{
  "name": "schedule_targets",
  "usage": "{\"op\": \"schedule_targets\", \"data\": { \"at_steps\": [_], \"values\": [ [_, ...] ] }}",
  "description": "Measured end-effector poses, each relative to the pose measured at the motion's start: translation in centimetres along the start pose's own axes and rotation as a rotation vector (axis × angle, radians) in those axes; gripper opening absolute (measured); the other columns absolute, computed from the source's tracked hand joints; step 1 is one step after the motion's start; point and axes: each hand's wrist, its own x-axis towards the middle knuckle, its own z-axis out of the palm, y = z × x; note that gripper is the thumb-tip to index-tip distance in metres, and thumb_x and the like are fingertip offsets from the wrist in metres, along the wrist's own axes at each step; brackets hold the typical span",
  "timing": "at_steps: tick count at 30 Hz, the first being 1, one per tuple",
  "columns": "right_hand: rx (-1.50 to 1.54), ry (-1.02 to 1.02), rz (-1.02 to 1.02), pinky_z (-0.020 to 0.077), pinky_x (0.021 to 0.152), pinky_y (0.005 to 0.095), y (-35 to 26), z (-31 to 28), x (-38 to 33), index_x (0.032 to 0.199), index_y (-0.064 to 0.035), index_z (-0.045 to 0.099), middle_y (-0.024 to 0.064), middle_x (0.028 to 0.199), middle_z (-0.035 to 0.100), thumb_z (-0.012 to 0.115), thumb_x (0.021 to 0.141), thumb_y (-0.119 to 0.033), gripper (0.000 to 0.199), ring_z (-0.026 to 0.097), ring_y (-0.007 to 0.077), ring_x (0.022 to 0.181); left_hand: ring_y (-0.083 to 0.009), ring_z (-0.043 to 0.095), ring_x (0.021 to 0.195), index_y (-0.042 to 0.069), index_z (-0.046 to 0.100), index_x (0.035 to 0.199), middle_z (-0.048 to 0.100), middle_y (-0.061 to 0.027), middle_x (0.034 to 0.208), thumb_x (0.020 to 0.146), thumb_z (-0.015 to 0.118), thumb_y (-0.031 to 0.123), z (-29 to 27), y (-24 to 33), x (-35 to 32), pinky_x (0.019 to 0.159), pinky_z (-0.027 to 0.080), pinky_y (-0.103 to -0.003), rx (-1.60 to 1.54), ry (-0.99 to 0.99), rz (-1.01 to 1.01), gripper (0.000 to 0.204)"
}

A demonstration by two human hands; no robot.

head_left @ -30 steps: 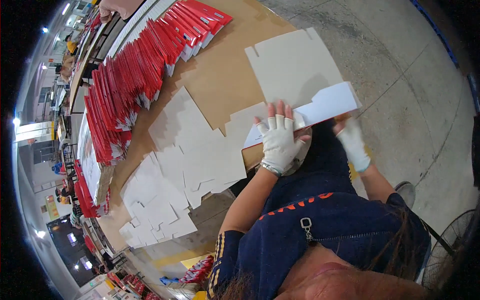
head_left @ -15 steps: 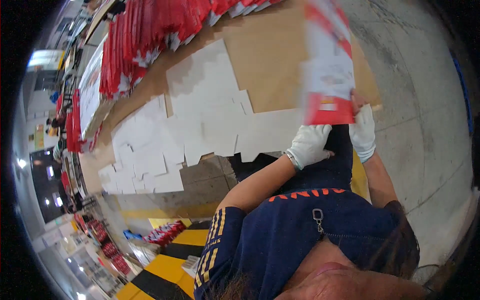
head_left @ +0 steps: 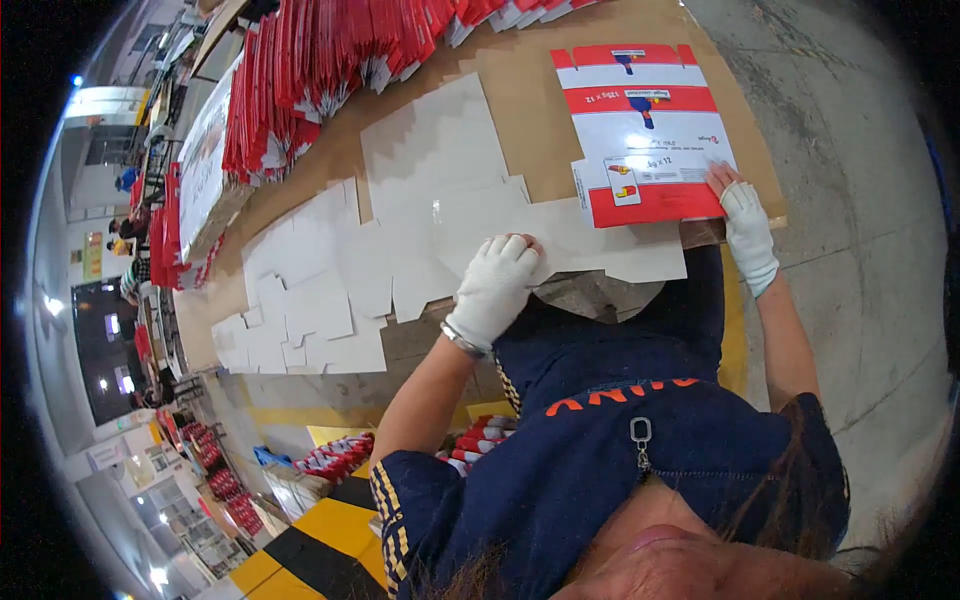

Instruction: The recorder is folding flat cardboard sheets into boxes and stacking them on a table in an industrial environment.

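I see right hand flat, fingers spread on red-white carton at bench near edge; left hand curled, pressing white blanks.

I see the gloved left hand pressing down on the white flat carton blanks spread over the brown bench. Gloved right hand rests its fingers on the printed red-and-white carton blank. Red carton stacks line the far edge.
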Motion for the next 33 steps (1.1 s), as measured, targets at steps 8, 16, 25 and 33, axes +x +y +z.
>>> {"op": "schedule_targets", "data": {
  "at_steps": [8,16,25,33],
  "values": [
    [0.195,0.119,0.125,0.0309,0.107,0.0403,0.3,1.2,-0.4,0.134,-0.0062,0.045,0.0136,0.134,0.049,0.044,0.075,0.006,0.06,0.043,0.0293,0.127,-0.0293,0.058,0.079,0.005,0.067,0.087,0.058,-0.0103,0.082,0.07,0.066,0.005,3.4,-3.7,1.3,0.071,0.049,-0.037,-0.662,0.25,-0.143,0.017],
    [-0.052,-0.118,-0.057,0.0235,0.11,0.0481,-2.7,-1.8,0.1,0.136,-0.0105,0.043,0.0103,0.144,0.038,0.056,0.069,-0.001,0.069,0.035,0.0291,0.134,-0.0321,0.053,0.101,0.009,0.062,0.109,0.056,-0.0094,0.102,0.077,0.065,0.017,5.8,-1.0,5.1,0.082,0.041,-0.047,-0.023,0.415,-0.213,0.033],
    [0.081,-0.269,-0.291,0.0189,0.11,0.0546,-7.2,-0.9,1.0,0.128,-0.0158,0.052,0.004,0.139,0.047,0.065,0.075,-0.028,0.056,0.039,0.0245,0.132,-0.0372,0.006,0.142,-0.004,0.022,0.143,0.018,-0.0192,0.151,0.062,0.071,0.058,2.1,1.5,2.8,0.109,0.003,-0.062,-0.077,-0.029,-0.082,0.112],
    [0.04,-0.27,-0.214,0.0188,0.111,0.0543,-6.2,-1.8,-1.5,0.129,-0.0148,0.052,0.0041,0.139,0.046,0.065,0.075,-0.023,0.056,0.038,0.0244,0.133,-0.0271,0.043,0.126,0.007,0.034,0.14,0.057,-0.0082,0.119,0.07,0.071,0.022,-1.1,1.9,1.5,0.107,0.019,-0.061,0.334,-0.165,-0.053,0.081]
  ]
}}
